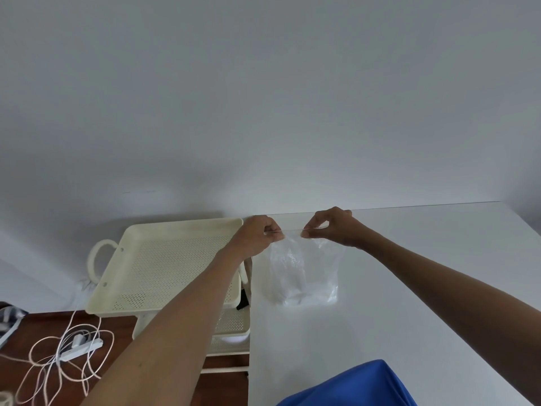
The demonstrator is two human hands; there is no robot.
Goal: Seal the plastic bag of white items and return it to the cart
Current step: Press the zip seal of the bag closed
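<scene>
White bench (409, 288) beside the cart (164, 259): left hand (257, 234) and right hand (330, 228) pinch the plastic bag (304, 273) top (sealing underway); next, press the strip shut.

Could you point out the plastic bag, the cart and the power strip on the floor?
plastic bag (304, 273): head view, on its clear middle panel.
cart (175, 259): head view, on the perforated floor of its top tray.
power strip (83, 349): head view, on its white body among the cords.
</scene>
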